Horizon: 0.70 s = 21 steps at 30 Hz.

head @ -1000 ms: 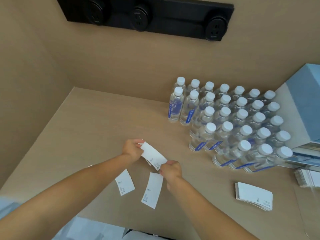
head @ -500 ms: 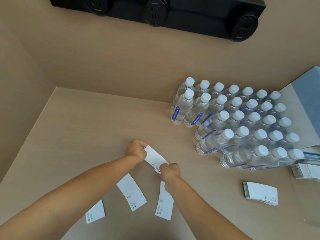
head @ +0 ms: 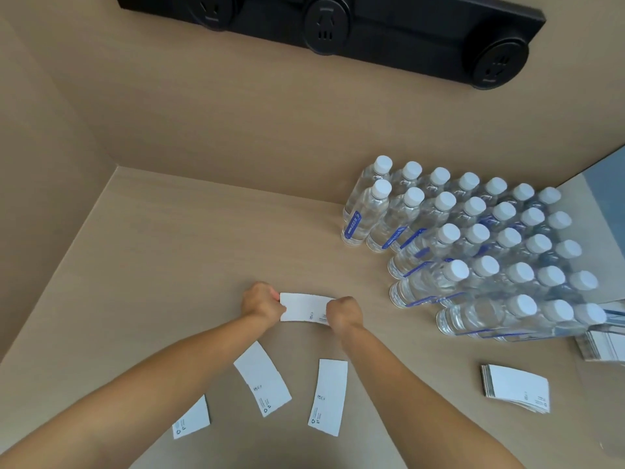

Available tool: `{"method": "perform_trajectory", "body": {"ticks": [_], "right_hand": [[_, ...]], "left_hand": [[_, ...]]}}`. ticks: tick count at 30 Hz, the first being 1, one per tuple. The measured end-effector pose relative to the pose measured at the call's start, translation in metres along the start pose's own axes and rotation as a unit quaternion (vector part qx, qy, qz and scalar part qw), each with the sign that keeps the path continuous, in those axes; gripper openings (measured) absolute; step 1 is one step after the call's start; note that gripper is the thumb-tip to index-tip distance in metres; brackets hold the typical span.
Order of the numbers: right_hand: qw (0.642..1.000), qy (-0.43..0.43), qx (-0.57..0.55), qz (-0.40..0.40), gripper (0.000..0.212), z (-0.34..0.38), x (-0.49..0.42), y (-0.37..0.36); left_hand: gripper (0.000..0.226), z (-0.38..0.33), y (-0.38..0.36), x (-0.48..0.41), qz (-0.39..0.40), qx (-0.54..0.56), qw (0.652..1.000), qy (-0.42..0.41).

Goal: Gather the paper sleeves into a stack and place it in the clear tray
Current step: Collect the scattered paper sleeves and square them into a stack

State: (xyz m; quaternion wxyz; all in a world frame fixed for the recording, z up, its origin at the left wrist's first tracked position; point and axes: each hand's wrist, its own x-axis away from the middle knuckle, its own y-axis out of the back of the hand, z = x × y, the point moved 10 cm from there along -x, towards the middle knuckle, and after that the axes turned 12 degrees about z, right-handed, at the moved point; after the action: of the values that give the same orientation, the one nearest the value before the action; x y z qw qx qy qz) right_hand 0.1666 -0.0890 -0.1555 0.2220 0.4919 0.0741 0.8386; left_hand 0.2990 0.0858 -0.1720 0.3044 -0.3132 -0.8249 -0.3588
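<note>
The held paper sleeve (head: 304, 308) lies level between the two hands, its long axis running left to right across the person's front, just above or on the table (head: 189, 252); whether it touches the surface cannot be told. The left hand (head: 262, 304) is pinched closed on its left short end and the right hand (head: 343, 314) is pinched closed on its right short end, so each hand holds one end of the same sleeve. It may be a single sleeve or a few squared together; the edge is too thin to tell.

Taking this held sleeve as the landmark, three loose sleeves lie flat on the table nearer the person. One sleeve (head: 262, 379) sits below and slightly left, its long axis slanting toward the person's right. A second sleeve (head: 328, 397) lies below and slightly right, almost pointing away from the person, just beside the right forearm. A third sleeve (head: 191, 418) lies farther down-left, partly hidden by the left forearm.

Well apart to the right and nearer the person rests a finished stack of sleeves (head: 515, 387). Beyond it, at the right edge, more sleeves (head: 605, 345) sit in what seems the clear tray, though its walls are hard to make out.

The next pick likely falls to whichever hand lets go: the right hand is nearer the near-upright sleeve, the left nearer the slanted one.
</note>
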Motion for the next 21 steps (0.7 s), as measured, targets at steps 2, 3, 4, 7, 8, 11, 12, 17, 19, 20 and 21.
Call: {"method": "perform_trajectory", "body": {"ticks": [2,3,4,7,8,11,12,17,19,20,21], "right_hand": [[1.0,0.003,0.026,0.012,0.016,0.001,-0.002,0.001],[0.999,0.007,0.036,0.016,0.016,0.001,-0.003,0.001],[0.999,0.012,0.044,0.021,0.015,0.001,-0.003,0.003],[0.998,0.022,0.055,0.035,0.013,-0.004,-0.001,0.011],[0.997,0.024,0.061,0.038,0.011,-0.007,0.0,0.015],[0.995,0.03,0.089,0.045,0.008,-0.018,0.005,0.028],[0.994,0.028,0.092,0.047,0.008,-0.024,0.007,0.032],[0.995,0.02,0.09,0.047,0.022,-0.059,0.021,0.045],[0.994,0.027,0.095,0.051,0.024,-0.073,0.029,0.045],[0.993,0.033,0.099,0.057,0.023,-0.08,0.032,0.044],[0.992,0.042,0.102,0.061,0.022,-0.086,0.035,0.042]], "left_hand": [[0.021,0.002,0.0,0.0,-0.002,0.022,1.0,0.004],[0.022,0.002,0.0,0.001,-0.001,0.03,1.0,0.008],[0.023,0.001,0.0,0.002,0.004,0.032,0.999,0.012],[0.027,-0.002,0.001,0.008,0.016,0.032,0.999,0.02],[0.03,-0.002,0.002,0.012,0.015,0.031,0.999,0.025],[0.034,-0.002,0.001,0.029,0.015,0.027,0.998,0.045],[0.034,-0.002,-0.002,0.035,0.017,0.019,0.999,0.046],[0.02,-0.008,-0.028,0.067,0.004,-0.07,0.998,0.008],[0.017,-0.01,-0.049,0.077,0.023,-0.097,0.995,-0.008],[0.015,-0.012,-0.06,0.081,0.035,-0.116,0.992,-0.018],[0.014,-0.014,-0.07,0.085,0.044,-0.136,0.989,-0.028]]}}
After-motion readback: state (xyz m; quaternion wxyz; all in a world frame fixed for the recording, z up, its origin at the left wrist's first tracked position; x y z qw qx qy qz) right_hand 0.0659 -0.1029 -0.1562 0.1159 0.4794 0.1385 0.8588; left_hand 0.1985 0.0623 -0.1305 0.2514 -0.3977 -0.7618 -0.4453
